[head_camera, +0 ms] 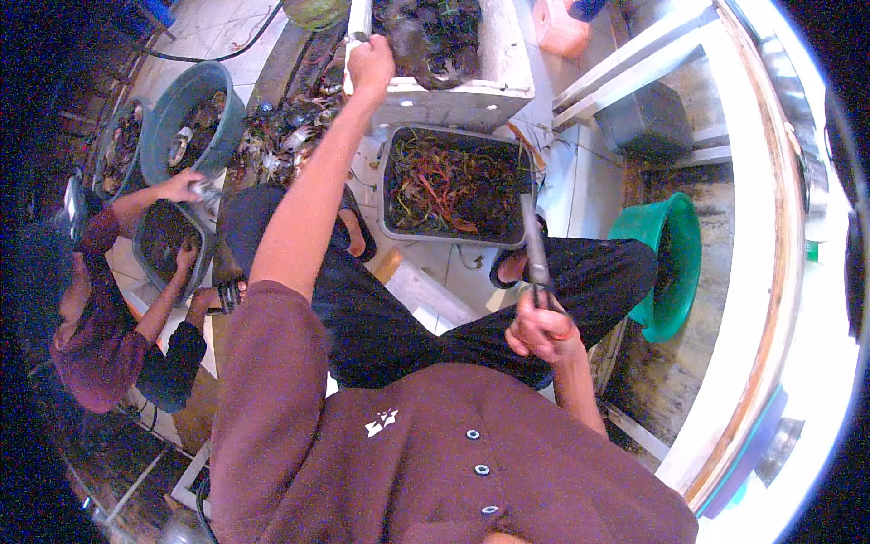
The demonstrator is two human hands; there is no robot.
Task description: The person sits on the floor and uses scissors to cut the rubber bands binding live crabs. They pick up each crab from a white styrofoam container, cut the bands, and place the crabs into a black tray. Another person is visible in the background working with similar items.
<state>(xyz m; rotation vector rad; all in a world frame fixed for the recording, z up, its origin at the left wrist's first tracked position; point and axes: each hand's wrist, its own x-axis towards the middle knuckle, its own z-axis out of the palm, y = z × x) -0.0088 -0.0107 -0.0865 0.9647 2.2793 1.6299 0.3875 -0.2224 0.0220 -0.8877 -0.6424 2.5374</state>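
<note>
My left hand (372, 64) is stretched forward, with its fingers curled over the left rim of a white foam box (448, 102). Dark, wet-looking contents (435, 41) fill that box; they look like crabs, but blur hides detail. In my right hand (544, 330), above my right thigh, is a bladed metal tool (534, 238) with a dark handle. Its blade points forward and is motion-blurred, so I cannot tell scissors from a knife. Between my feet and the foam box stands a grey plastic tub (452, 239) of tangled green and reddish strands (442, 177).
A heap of crab-like pieces (285, 139) lies left of my arm. Beyond are a blue-green basin (234, 102) and a co-worker's hands (182, 187) over a dark tub (146, 258). A green basin (646, 224) stands beside my right knee, near a white-framed structure (720, 136).
</note>
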